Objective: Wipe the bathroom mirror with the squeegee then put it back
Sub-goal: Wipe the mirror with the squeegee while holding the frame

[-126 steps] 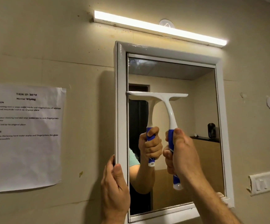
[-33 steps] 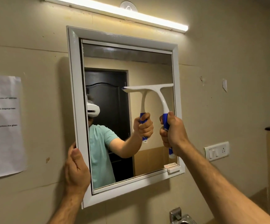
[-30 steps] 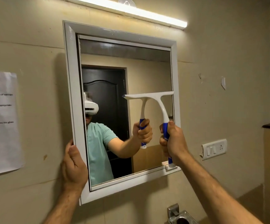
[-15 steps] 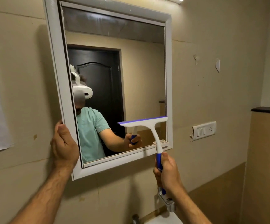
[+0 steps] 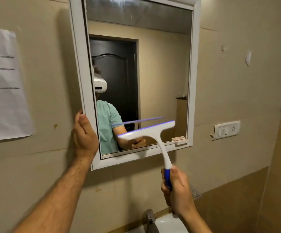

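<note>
A white-framed mirror [image 5: 191, 81] hangs on the beige wall, its top cut off by the picture edge. My left hand [image 5: 84, 135] grips the frame's lower left edge. My right hand [image 5: 176, 187] is closed on the blue handle of a white squeegee [image 5: 153, 132]. The squeegee's blade, edged in blue, is tilted and sits in front of the lower part of the glass; it looks lifted off the surface, with its reflection a little above it. My hand is below the mirror's bottom edge.
A paper sheet [image 5: 3, 84] is taped to the wall on the left. On the right wall is a switch plate [image 5: 226, 130]. A tap [image 5: 149, 219] and white basin [image 5: 168, 224] lie below my right hand. A small wall holder [image 5: 194, 193] shows behind that hand.
The squeegee has gone down the right part of the glass to the mirror's bottom, and my right hand has dropped below the frame. The view has tilted down. My left hand stays on the frame.
</note>
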`<state>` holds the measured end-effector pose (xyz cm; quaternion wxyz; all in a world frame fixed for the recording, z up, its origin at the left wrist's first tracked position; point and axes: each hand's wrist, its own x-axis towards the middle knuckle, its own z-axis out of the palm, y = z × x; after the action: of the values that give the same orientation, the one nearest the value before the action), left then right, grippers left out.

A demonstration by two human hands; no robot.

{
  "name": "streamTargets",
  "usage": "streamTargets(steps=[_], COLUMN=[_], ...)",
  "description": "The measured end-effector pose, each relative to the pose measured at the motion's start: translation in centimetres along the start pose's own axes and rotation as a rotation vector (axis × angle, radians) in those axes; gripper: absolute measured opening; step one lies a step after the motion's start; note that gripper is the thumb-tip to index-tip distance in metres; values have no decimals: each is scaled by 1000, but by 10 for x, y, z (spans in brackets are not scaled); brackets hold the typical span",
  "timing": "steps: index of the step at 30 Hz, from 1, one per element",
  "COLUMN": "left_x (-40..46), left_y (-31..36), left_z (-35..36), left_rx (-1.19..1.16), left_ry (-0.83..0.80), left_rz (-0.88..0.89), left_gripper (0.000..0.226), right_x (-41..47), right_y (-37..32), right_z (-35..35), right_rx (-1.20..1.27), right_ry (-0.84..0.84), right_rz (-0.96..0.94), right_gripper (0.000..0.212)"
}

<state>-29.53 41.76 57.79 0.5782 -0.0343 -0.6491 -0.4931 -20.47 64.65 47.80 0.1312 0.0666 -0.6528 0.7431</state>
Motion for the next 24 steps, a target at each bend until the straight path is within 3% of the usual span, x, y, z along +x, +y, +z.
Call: streamTargets(steps=[3, 10, 18, 24], left_x=[0, 2, 4, 6], left_y=[-2, -1, -9, -14], left_z=[-1, -2, -2, -2], left_rx=[10, 4, -5, -12], left_ry=[-4, -15, -50, -66], left_rz=[-22, 12, 14, 18], left_gripper=[38, 39, 45, 50], right_x=[6, 38, 42, 30], right_y=[-38, -82, -66, -48], right_z=[38, 94, 103, 98], right_rx=[-2, -60, -159, -147], right_ry=[-60, 49, 145, 99], right_rz=[-133, -298, -323, -238], right_gripper=[38, 39, 36, 36])
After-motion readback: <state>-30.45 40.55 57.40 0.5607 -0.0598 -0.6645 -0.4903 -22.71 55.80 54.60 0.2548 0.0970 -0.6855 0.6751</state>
